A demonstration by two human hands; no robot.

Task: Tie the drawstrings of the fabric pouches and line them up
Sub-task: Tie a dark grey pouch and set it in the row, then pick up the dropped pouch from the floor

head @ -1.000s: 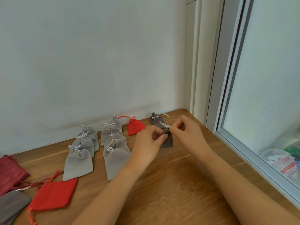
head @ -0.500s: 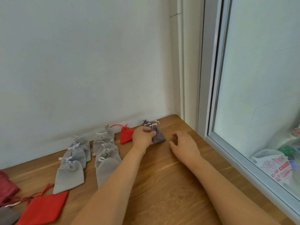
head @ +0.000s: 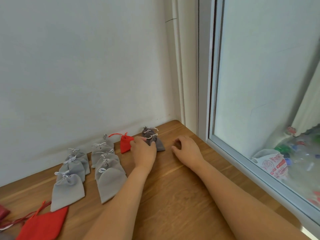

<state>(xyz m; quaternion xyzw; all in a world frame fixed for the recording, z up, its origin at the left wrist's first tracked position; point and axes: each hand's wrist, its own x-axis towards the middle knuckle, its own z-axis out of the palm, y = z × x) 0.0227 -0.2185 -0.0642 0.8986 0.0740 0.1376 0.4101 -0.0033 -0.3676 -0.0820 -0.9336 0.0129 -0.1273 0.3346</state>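
Note:
Against the far wall, a dark grey pouch (head: pixel 159 145) with a tied white drawstring lies on the wooden table (head: pixel 173 196), just in front of a second dark grey pouch (head: pixel 148 131). My left hand (head: pixel 144 150) holds the nearer pouch at its left edge, thumb on the fabric near the neck. My right hand (head: pixel 187 149) rests on the table to the right of it, fingers loosely curled, holding nothing. A small tied red pouch (head: pixel 125 144) sits just left of my left hand.
Two columns of tied light grey pouches (head: pixel 68 188) (head: pixel 110 181) run from the wall toward me on the left. A flat red pouch (head: pixel 43 226) with loose strings lies front left. The window frame (head: pixel 242 163) borders the table's right side.
A second ago both hands held the dark grey pouch up by its drawstring. My left hand has set it down in front of the other dark grey pouch; my right hand let go.

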